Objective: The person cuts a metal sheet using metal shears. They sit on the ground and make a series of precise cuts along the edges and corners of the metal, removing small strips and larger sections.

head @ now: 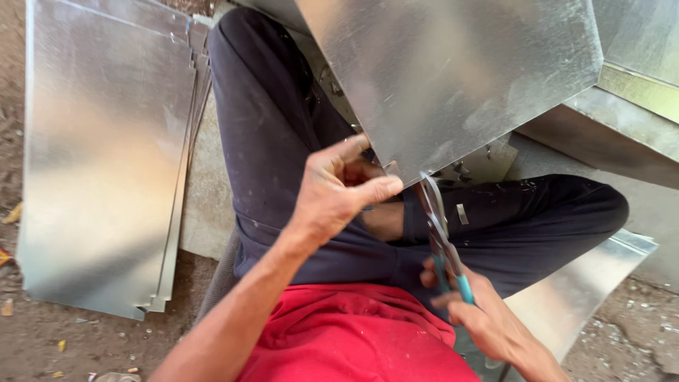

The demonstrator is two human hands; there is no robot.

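Observation:
A large galvanised metal sheet (pixel 453 78) rests tilted over my crossed legs. My left hand (pixel 336 191) pinches its near corner between thumb and fingers. My right hand (pixel 481 315) grips the blue handles of tin snips (pixel 440 237), whose blades point up at the sheet's lower edge beside my left thumb. Small metal offcuts (pixel 461 213) lie on my dark trousers.
A stack of flat metal sheets (pixel 106 148) lies on the dirt ground at the left. Folded metal pieces (pixel 622 127) lie at the right, and another sheet (pixel 580 290) sticks out under my right leg. I sit on a concrete slab (pixel 209 205).

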